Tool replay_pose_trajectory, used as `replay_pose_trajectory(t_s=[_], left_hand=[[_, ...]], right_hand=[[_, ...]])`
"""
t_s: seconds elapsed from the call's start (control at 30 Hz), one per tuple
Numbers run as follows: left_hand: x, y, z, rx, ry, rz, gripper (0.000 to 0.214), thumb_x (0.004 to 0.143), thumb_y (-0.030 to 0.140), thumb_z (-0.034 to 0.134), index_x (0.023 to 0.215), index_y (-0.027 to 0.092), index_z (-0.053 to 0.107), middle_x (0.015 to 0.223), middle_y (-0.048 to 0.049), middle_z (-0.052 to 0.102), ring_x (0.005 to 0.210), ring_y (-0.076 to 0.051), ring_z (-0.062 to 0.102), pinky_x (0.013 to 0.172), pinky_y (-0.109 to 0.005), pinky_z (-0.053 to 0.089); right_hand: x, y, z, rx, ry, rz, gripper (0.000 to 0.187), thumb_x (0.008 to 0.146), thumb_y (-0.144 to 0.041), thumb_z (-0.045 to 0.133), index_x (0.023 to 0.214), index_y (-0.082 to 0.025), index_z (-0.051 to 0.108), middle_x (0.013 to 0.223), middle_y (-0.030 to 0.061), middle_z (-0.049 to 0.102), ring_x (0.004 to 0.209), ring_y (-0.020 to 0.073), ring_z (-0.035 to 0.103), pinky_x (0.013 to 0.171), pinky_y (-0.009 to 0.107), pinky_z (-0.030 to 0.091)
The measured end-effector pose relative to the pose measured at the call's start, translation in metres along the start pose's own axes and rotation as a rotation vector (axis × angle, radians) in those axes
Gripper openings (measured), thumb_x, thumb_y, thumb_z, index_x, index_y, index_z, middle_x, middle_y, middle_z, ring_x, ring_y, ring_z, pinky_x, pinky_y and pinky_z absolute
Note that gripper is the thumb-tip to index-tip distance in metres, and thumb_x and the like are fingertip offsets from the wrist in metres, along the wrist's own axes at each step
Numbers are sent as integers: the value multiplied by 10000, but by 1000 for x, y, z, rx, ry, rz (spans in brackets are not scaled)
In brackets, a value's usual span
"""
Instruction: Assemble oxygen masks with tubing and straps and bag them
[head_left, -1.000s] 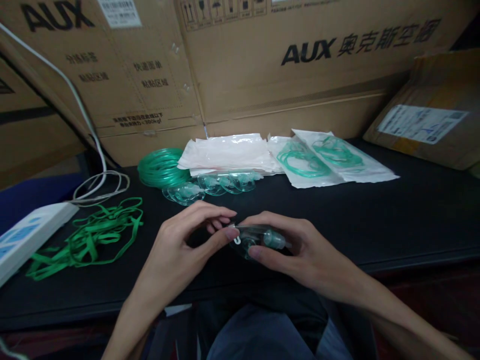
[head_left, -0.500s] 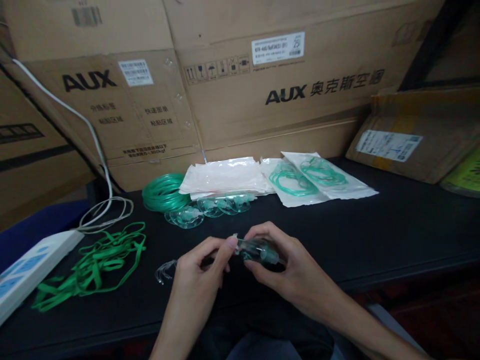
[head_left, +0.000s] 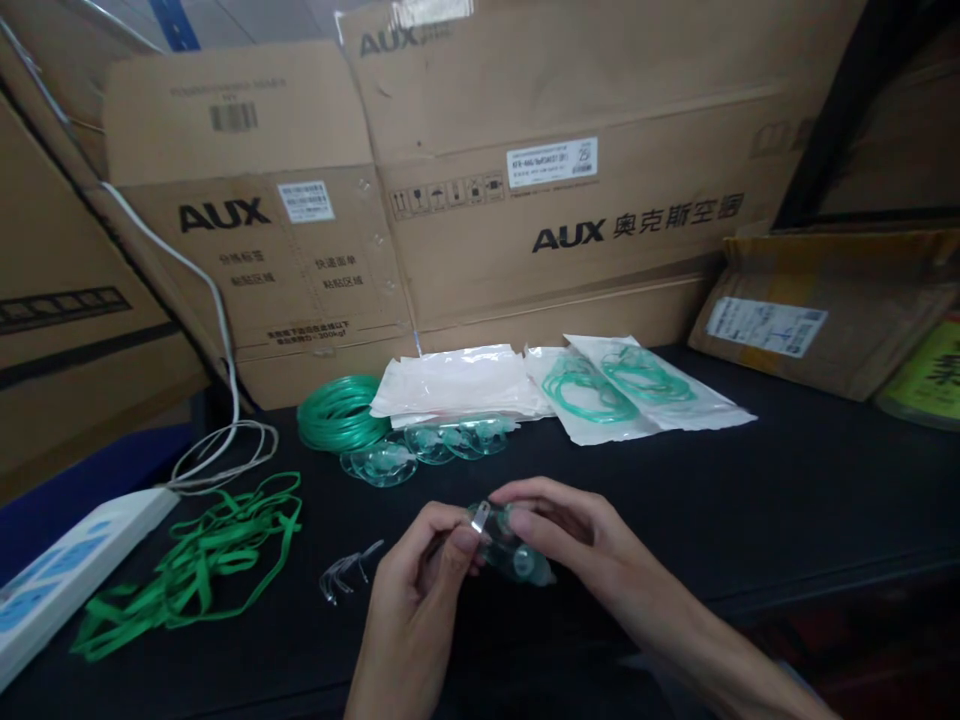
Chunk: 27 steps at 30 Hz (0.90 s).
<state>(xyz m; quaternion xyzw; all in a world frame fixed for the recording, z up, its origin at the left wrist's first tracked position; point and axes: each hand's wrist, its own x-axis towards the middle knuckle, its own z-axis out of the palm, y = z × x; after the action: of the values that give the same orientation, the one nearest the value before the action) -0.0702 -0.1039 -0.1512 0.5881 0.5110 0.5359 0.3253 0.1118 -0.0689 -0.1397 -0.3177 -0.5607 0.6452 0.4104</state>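
My right hand (head_left: pixel 577 545) is wrapped around a clear green-tinted oxygen mask (head_left: pixel 517 560) above the black table (head_left: pixel 787 500). Facing it, my left hand (head_left: pixel 427 575) pinches a small silvery metal clip (head_left: pixel 480 517) at the mask's upper edge. Both hands are closed on the mask. A few more thin metal clips (head_left: pixel 345 578) lie on the table just left of my left hand. Further back, several more clear masks (head_left: pixel 427 450) lie in a row.
A coil of green tubing (head_left: pixel 337 412) and a stack of empty white pouches (head_left: pixel 457 382) sit behind the masks. Two sealed pouches with green tubing (head_left: pixel 630 385) lie to the right. Loose green elastic straps (head_left: pixel 195 565) and a white power strip (head_left: pixel 67 575) lie at the left. Cardboard boxes (head_left: pixel 525 200) form the back wall.
The view has tilted upward, so hands and table sit lower in the picture. My left hand slid closer under the mask, and the loose metal clips came into view on the table.
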Motion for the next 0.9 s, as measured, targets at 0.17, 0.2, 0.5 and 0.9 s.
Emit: replay_pose_trajectory(t_s=[0.17,0.2,0.5,0.9], left_hand=[[0,-3,-3,13,-65,-15,382,953,507,579,762,188,668,710,-13,618,682,-165,594,620,-231,499],[1,-3,-3,12,-69,-15,374,954,503,578,773,189,671,715,-14,623,684,-165,599,625,-232,504],[1,-2,-4,41,-68,40,203,959,383,609,910,209,702,816,-15,654,723,-150,590,669,-214,510],[-2,-2,-3,43,-84,146,259,969,380,607,784,207,662,752,-4,620,697,-144,583,654,-203,489]], right_hand=[[2,3,-1,137,4,12,289,846,-362,796,1080,-206,730,997,39,741,969,201,648,838,292,464],[3,4,-1,151,11,11,296,833,-353,810,1081,-212,732,995,36,744,966,199,649,836,290,466],[9,8,-3,300,9,22,318,737,-314,889,1007,-182,786,951,46,765,896,176,666,844,285,471],[6,2,0,347,-93,77,375,702,-445,896,879,-147,751,772,7,695,701,126,593,696,250,424]])
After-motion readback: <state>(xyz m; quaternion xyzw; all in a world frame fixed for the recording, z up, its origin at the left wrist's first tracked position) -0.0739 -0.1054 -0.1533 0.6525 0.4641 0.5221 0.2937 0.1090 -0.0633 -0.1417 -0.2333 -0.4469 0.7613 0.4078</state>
